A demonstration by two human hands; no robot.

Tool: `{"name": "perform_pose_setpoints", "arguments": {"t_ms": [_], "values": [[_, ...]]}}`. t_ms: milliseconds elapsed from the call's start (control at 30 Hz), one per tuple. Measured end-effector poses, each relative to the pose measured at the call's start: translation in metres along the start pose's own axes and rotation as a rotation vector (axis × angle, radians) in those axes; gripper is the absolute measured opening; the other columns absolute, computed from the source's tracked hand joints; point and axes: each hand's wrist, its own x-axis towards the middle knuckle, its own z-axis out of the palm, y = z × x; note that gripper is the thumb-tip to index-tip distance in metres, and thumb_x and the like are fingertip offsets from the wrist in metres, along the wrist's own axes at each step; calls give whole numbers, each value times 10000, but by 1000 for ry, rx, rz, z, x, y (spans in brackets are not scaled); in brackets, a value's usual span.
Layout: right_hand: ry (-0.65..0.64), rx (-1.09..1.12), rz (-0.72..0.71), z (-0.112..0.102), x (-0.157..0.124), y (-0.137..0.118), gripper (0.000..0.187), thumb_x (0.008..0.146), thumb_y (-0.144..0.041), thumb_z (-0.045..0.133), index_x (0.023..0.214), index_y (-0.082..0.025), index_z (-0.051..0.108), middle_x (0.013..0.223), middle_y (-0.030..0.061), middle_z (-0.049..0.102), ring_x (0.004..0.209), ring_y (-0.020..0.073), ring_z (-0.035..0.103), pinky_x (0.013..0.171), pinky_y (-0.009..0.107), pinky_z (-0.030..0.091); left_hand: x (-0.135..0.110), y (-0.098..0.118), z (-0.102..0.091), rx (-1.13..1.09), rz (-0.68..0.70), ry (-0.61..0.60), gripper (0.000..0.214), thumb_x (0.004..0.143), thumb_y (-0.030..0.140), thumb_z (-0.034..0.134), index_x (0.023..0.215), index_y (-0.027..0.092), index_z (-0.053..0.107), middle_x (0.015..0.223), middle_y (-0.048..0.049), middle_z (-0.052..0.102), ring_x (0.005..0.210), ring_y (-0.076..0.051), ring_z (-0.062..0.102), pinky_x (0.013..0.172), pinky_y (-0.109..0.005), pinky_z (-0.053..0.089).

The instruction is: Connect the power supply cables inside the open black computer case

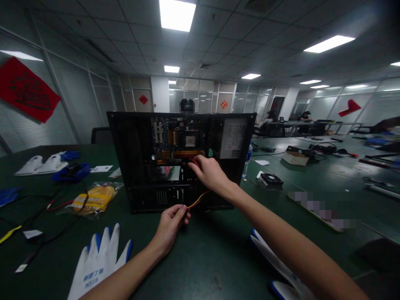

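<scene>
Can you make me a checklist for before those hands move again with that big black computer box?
1. Computer case standing upright: ok, its open side faces the person.
2. Circuit board easy to see: ok, most of it shows above the right hand.
3. Left hand holding the coloured wires: ok, they are pinched at the fingertips.
4. Right hand's grip: cannot tell, its fingertips are inside the case and a bit of red shows there.
5. Wires plugged in: cannot tell, their ends are hidden.
6. Gloves on: not ok if you want them worn; both hands are bare, and a white and blue glove lies by the left forearm.
</scene>
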Motion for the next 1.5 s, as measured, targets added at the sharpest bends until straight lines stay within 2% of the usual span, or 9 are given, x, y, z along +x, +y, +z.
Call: {"name": "perform_pose_setpoints", "arguments": {"t_ms": [167, 300, 533, 667, 800, 1033, 1233, 1367, 1500], "values": [[-178, 680, 344, -4, 1, 13, 177, 972, -309, 453, 1007, -167, 552, 579, -26, 573, 486, 144, 612, 506, 245, 482, 0, 9, -4, -162, -34, 41, 321, 653, 256, 865, 909, 121, 727, 789, -37, 699, 684, -90, 609, 657, -169, 481], [-283, 1031, 448, -17, -13, 13, 192, 884, -321, 613, 979, -157, 576, 764, 49, 699, 689, 149, 695, 618, 237, 541, 8, 33, -7, -347, 18, 146, 229, 677, 104, 814, 889, 128, 733, 792, -33, 703, 701, -87, 635, 718, -177, 532], [-240, 920, 349, -43, -12, -3, 253, 775, -374, 717, 851, -152, 622, 901, 75, 731, 773, 148, 675, 614, 218, 488, 25, 91, 22, -320, 65, -15, 198, 767, 53, 713, 946, 132, 742, 824, -39, 729, 730, -80, 657, 762, -184, 547], [-100, 884, 247, -30, -1, -2, 349, 750, -488, 702, 784, -152, 613, 768, 36, 680, 694, 137, 622, 578, 221, 446, 29, 106, 52, -148, 74, -153, 258, 747, 124, 762, 1004, 140, 751, 967, -71, 752, 903, -133, 680, 840, -214, 527], [59, 865, 205, -2, 17, 10, 391, 745, -537, 660, 709, -161, 560, 681, 1, 598, 617, 123, 551, 559, 228, 408, 39, 111, 66, -38, 114, -127, 280, 696, 229, 817, 960, 152, 768, 974, -84, 763, 897, -157, 683, 859, -257, 517], [145, 726, 220, 38, 43, 39, 285, 841, -428, 539, 739, -164, 572, 706, 28, 626, 686, 165, 585, 632, 256, 421, 91, 116, 42, 439, 176, 96, 381, 704, 483, 744, 737, 103, 760, 739, -101, 752, 674, -174, 653, 652, -259, 472], [208, 499, 252, 47, 44, 59, 184, 892, -340, 521, 820, -180, 574, 805, 42, 654, 750, 179, 602, 693, 267, 421, 115, 119, 28, 484, 36, 64, 450, 729, 501, 668, 950, 117, 744, 875, -120, 765, 773, -195, 671, 664, -264, 449], [87, 334, 220, 52, 41, 60, 163, 887, -283, 569, 775, -167, 586, 744, 24, 624, 695, 156, 565, 630, 244, 373, 126, 108, 22, 829, 114, -23, 344, 765, 442, 622, 781, 126, 755, 772, -87, 752, 713, -191, 644, 674, -269, 425], [-64, 259, 288, 54, 40, 60, 221, 859, -254, 626, 669, -155, 572, 618, 1, 565, 604, 130, 516, 545, 233, 301, 136, 92, 20, 1363, 171, 60, 386, 848, 393, 510, 638, 150, 725, 542, -41, 641, 559, -173, 556, 548, -270, 305]]}}
